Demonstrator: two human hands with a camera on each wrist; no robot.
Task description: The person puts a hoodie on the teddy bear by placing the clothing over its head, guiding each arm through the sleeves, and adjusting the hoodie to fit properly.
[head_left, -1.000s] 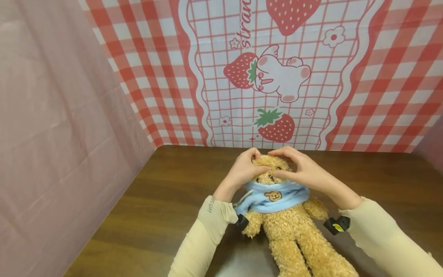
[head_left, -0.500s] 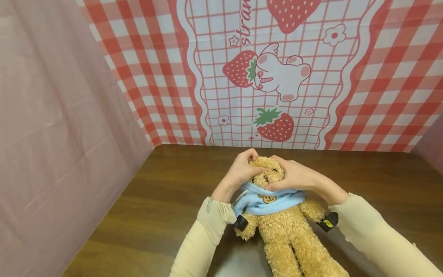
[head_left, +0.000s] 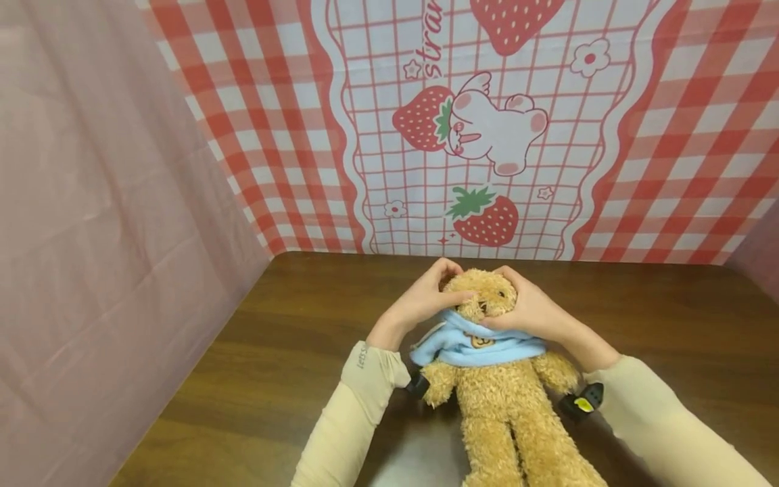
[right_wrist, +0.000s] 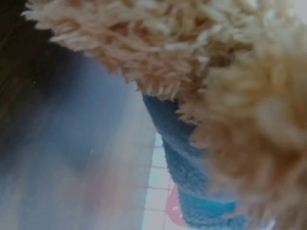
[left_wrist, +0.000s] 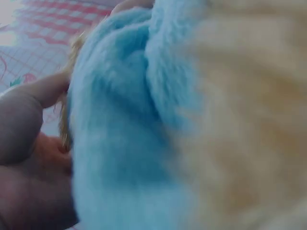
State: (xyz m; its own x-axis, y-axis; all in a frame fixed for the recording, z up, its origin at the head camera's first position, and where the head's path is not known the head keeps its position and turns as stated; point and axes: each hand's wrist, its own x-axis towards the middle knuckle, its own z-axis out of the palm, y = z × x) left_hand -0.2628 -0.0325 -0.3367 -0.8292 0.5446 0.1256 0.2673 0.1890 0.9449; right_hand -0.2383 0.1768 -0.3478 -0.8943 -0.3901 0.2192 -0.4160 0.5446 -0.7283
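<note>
A tan plush teddy bear point(head_left: 496, 399) lies face up on the brown wooden table point(head_left: 292, 325), its legs toward me. A light blue top point(head_left: 502, 350) with a small bear-face patch is bunched round its neck and chest. My left hand point(head_left: 420, 301) holds one side of the bear's head, thumb across its face. On the other side my right hand point(head_left: 535, 311) grips the head, thumb below the muzzle. In the left wrist view, the blue top point(left_wrist: 120, 158) hides part of that hand. Tan fur point(right_wrist: 192, 43) fills much of the right wrist view.
Behind the table hangs a red-and-white checked cloth point(head_left: 280, 142) with strawberries and a white cartoon animal. A pink curtain point(head_left: 103, 237) runs along the left side. Black wrist devices point(head_left: 581, 400) sit close to the bear's arms.
The bear's head and upper body shifted left, then back right, with the hands. My right hand has moved closer round the side of the head, which is less covered now.
</note>
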